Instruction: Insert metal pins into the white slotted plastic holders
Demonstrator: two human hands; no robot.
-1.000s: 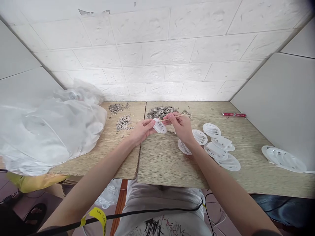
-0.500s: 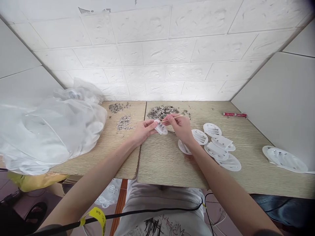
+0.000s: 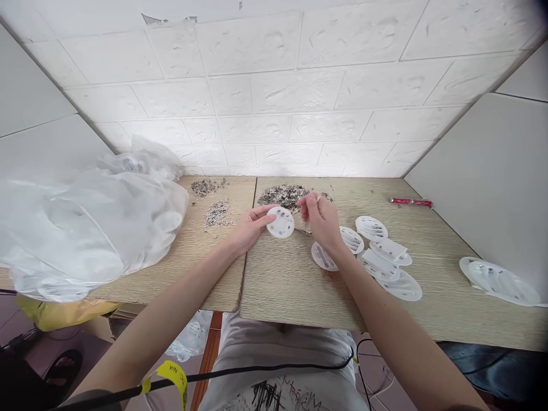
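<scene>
Head view: I see the left hand (image 3: 249, 229) with its grip pinching a disc (image 3: 280, 227) above the table (image 3: 282, 285), metal bits (image 3: 282, 215) already in it; what the curled right hand (image 3: 324, 221) holds, I cannot tell. Fitted discs (image 3: 371, 228) lie rightward; a sizeable loose heap (image 3: 282, 194) looks left to use.

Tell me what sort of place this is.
Probably a workbench for small parts, perhaps in a workshop: a heap of tiny metal-looking pieces lies on the table, white discs lie at right, and the left hand holds another.
</scene>
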